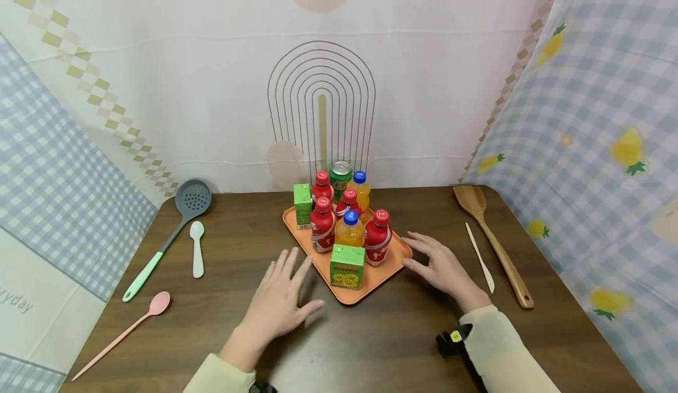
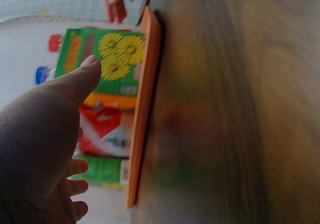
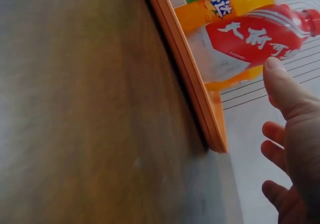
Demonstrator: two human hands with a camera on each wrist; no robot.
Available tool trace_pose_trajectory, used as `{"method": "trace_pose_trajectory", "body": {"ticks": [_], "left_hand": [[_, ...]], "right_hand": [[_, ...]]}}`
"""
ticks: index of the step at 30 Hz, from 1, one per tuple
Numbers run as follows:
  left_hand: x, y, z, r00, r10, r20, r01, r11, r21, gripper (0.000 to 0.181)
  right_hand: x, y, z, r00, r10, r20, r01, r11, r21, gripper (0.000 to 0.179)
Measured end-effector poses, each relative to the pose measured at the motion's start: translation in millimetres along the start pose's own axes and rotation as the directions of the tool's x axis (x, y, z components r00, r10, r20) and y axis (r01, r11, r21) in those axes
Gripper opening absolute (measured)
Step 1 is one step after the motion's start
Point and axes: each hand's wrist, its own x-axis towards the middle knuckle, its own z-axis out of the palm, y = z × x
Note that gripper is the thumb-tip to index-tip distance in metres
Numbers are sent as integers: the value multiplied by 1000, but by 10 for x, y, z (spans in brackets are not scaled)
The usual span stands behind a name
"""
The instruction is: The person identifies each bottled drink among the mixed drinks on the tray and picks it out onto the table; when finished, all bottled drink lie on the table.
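An orange tray stands turned cornerwise on the table, bearing several drinks. Among them are red-labelled bottles, orange soda bottles with blue caps, a green can at the back, and two green juice boxes, one at the front and one at the left. My left hand, fingers spread, is beside the tray's left front edge; contact cannot be made out. My right hand is at the tray's right corner with thumb and fingers apart. Neither hand holds anything.
On the left lie a grey slotted skimmer, a white spoon and a pink spoon. A white knife and a wooden spatula lie at the right. Cloth hangs behind and at both sides.
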Motion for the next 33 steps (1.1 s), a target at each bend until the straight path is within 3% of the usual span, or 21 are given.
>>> {"method": "trace_pose_trajectory", "body": {"ticks": [5, 10, 16, 25, 33], "left_hand": [[162, 84, 166, 996, -12, 84, 17, 998, -59, 89], [203, 143, 309, 983, -36, 181, 48, 997, -61, 93], [203, 229, 357, 975, -52, 214, 68, 996, -66, 97], [234, 269, 370, 968, -67, 241, 88, 993, -79, 95], [295, 242, 302, 953, -32, 300, 66, 993, -103, 97]], "right_hand": [[155, 74, 99, 998, 26, 54, -27, 999, 30, 52], [163, 142, 155, 987, 48, 152, -55, 998, 38, 55], [104, 207, 178, 976, 19, 218, -27, 999, 35, 57], [48, 208, 197, 996, 33, 80, -39, 996, 77, 16], [48, 160, 176, 998, 38, 58, -40, 999, 28, 8]]}}
